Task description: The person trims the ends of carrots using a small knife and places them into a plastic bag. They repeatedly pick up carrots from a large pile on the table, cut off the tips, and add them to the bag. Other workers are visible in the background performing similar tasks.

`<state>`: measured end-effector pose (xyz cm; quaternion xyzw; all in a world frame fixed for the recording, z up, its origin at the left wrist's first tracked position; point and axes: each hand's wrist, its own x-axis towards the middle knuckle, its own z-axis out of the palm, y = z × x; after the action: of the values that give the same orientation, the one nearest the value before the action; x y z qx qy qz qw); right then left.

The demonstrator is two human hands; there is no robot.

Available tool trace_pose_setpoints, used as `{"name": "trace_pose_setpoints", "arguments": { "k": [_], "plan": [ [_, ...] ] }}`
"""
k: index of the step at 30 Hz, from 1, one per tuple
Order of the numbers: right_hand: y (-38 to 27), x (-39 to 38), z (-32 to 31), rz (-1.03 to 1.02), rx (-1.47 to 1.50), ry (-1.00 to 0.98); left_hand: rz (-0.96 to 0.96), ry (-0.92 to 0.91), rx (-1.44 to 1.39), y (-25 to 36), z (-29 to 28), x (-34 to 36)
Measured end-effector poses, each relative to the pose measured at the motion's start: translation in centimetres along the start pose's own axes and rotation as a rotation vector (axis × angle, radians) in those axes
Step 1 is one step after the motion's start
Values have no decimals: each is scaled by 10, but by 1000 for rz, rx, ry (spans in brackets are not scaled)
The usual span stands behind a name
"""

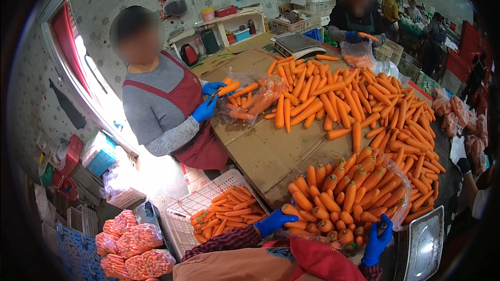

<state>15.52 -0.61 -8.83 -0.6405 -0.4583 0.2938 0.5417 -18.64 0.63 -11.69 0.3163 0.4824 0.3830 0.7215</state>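
Blue-gloved left hand [274,221] and right hand [377,241] gripping — seemingly — clear plastic bag of orange carrots [344,198], near edge of cardboard-covered table [260,151].

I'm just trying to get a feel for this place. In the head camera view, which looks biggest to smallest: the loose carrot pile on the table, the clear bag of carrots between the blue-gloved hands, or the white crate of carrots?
1. Loose carrot pile, widest spread.
2. Clear bag of carrots; it sits near the camera, so it may look enlarged.
3. White crate, though close to the bag in apparent size, so this order is unsure.

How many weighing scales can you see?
2: the far scale at the table's far end, the near scale with a metal tray beside the right hand. Others may be hidden.
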Motion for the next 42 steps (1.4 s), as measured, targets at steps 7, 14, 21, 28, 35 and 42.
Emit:
{"name": "trace_pose_setpoints", "arguments": {
  "k": [7, 14, 21, 28, 35, 42],
  "plan": [
    [-6, -1, 3, -58, -34, 19, 16, 7, 69, 1, -2, 0],
    [-13, -2, 2, -31, -38, -4, 5, -30, 75, 2, -6, 2],
    [-9, -1, 2, -53, -50, 3, -34, -78, -45, 6, -10, -4],
    [-7, -1, 3, -57, -54, 10, -78, -140, -187, -4, -22, 0],
    [-9, -1, 3, -60, -61, 5, -85, -182, -211, -11, -31, 3],
    [-6, -2, 2, -46, -86, -7, -81, -116, -189, 2, -24, -3]
  ]
}}
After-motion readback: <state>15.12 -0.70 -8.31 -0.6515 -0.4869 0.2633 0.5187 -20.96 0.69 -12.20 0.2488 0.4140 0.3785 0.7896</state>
